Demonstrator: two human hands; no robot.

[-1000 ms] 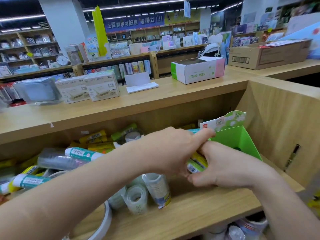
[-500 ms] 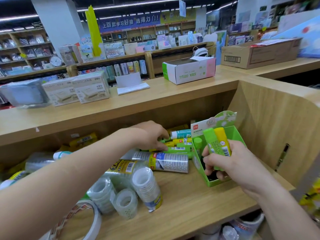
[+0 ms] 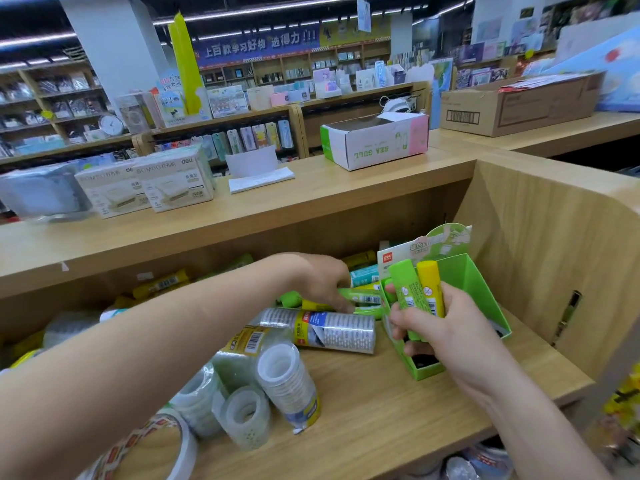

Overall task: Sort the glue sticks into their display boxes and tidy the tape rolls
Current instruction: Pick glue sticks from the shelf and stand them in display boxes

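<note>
Sticks in right hand (image 3: 446, 327): two, one green stick (image 3: 406, 292) and one yellow stick (image 3: 431, 289), side by side, caps up, clenched between thumb and curled fingers. Held over the open front of the box (image 3: 479, 289), a single green display box standing at the right end of the shelf (image 3: 381, 417), with a printed card raised behind it. Inside the box: dark floor in view at the near corner, the rest hidden by the hand.

Left hand (image 3: 322, 282) palm down on the heap (image 3: 360, 296) just left of the box, fingertips bent onto a green stick lying flat. Gripping or only touching, cannot tell. Heap of loose sticks lying every way: green, yellow, one teal stick (image 3: 363, 273). More yellow ones further left along the back wall, too blurred to count.

Sleeves (image 3: 332, 329) of clear tape rolls on the near side of the shelf: four.
- One lying crosswise against the heap, blue-and-red label.
- One with a yellow label, slanting beside it.
- One tilted, open end upward.
- One further left, partly behind the left forearm.

One small roll (image 3: 247, 417) loose in front of them. One broad patterned roll (image 3: 152, 441) at the bottom left corner, cut off by the frame edge.

On the ledge (image 3: 311, 199) above:
- Two white boxes (image 3: 145, 185) touching each other.
- One white pad (image 3: 259, 178).
- One open box (image 3: 374, 143) with green and pink ends, inside dark.
- One brown carton (image 3: 519, 105) on the counter at the far right, papers on top.
</note>
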